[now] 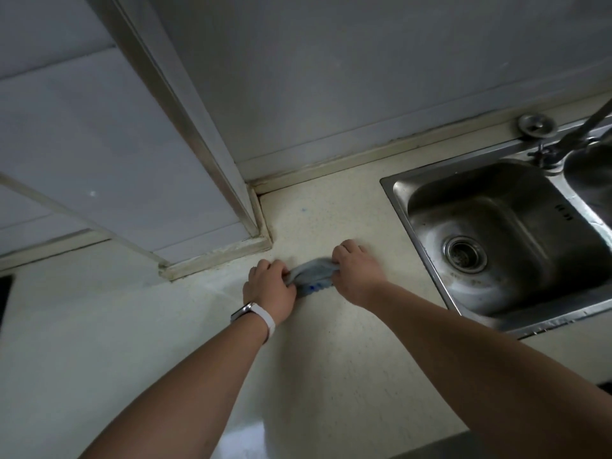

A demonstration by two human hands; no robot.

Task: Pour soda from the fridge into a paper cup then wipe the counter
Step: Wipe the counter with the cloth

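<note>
A small grey cloth (313, 276) with blue dots lies bunched on the cream counter (331, 359), near the tiled corner. My left hand (270, 288), with a white watch band on the wrist, grips the cloth's left end. My right hand (356, 271) grips its right end, fingers curled over it. Both hands press the cloth against the counter. No soda or paper cup is in view.
A steel sink (496, 240) with a round drain sits in the counter to the right, its tap (583, 130) at the back. A tiled wall column (212, 253) juts out at the left. A dark opening shows at the far left edge.
</note>
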